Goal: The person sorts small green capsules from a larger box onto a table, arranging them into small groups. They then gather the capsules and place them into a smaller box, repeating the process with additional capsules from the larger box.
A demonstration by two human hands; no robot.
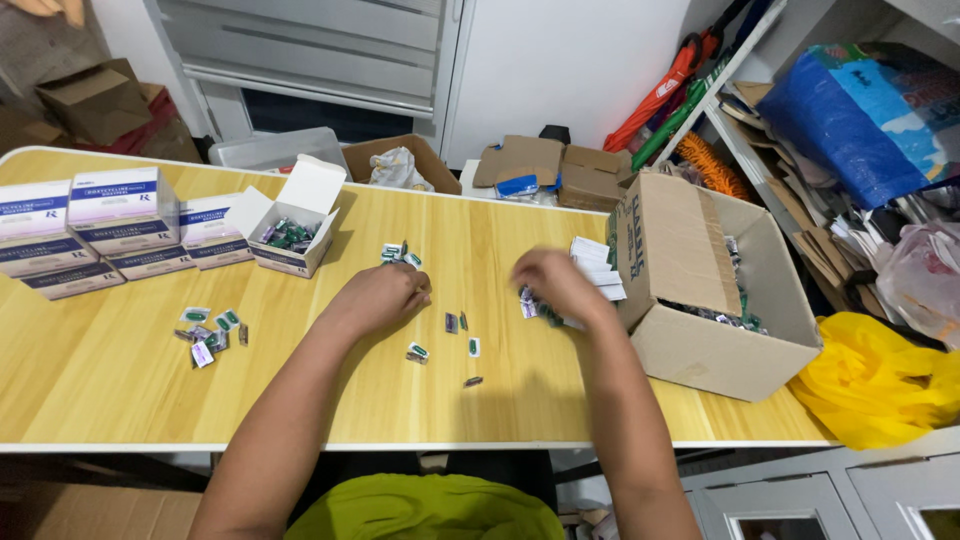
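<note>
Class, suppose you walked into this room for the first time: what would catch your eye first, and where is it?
Probably the two hands at the middle of the wooden table: the left hand and right hand work among small green capsule packs scattered on it. Next, the big open cardboard box at the table's right end, and the stacked white and purple cartons at far left.

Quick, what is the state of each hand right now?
Left hand: closed, contents cannot be told.
Right hand: curled over small packets, blurred; grip cannot be told.
</note>
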